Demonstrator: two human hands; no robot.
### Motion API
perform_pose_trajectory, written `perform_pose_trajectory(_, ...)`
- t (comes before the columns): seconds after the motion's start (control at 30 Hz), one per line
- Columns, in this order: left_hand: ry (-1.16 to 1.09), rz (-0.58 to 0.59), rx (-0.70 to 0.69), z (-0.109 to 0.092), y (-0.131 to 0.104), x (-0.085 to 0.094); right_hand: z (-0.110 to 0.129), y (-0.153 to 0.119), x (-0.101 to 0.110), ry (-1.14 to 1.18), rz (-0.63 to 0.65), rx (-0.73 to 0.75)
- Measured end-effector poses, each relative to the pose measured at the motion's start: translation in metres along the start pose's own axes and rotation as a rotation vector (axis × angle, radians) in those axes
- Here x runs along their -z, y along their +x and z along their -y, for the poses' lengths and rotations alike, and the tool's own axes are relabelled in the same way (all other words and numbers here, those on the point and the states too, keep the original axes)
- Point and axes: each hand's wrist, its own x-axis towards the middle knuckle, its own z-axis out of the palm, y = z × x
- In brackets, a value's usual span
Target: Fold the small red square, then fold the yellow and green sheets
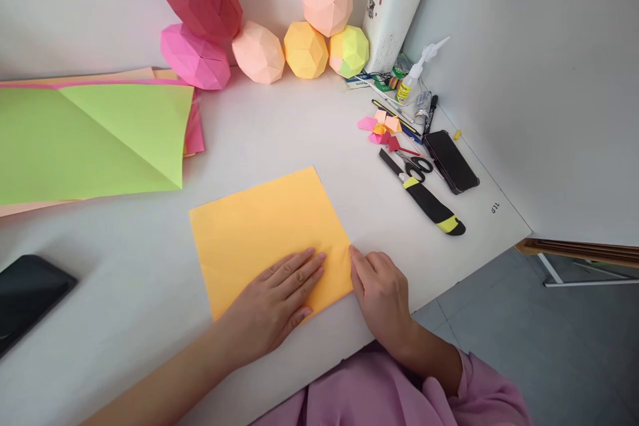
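Observation:
A sheet of orange-yellow paper [259, 226] lies on the white table in front of me, turned a little. Flat on its lower middle rests my left hand [279, 296], its fingers stretched out and pressing the paper down. My right hand [382, 289] is at the paper's right edge, fingers curled in and the thumb and forefinger pinching that edge. The fingertips' exact grip is partly hidden by the hand itself.
Sheets of green paper [100, 140] are stacked at the left, near a black object [30, 296]. Faceted paper shapes [257, 53] line the wall. At the right lie a knife [432, 206], scissors [417, 166], a phone [453, 161] and a glue bottle [408, 83].

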Motion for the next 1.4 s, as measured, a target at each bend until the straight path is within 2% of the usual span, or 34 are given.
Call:
perform_pose_trajectory(0.6,0.045,-0.009,-0.007,-0.0004,-0.0003,-0.0030,-0.0008,-0.0008,-0.0016,-0.060,-0.019,0.025)
perform_pose_trajectory(1.2,0.068,0.045,-0.031,0.0010,-0.0005,-0.0036,0.0003,-0.0007,-0.0035,-0.073,-0.027,0.013)
perform_pose_trajectory(1.4,0.011,0.039,-0.020,0.0005,0.0003,-0.0028,0.0009,-0.0039,-0.0004,0.015,-0.017,-0.043)
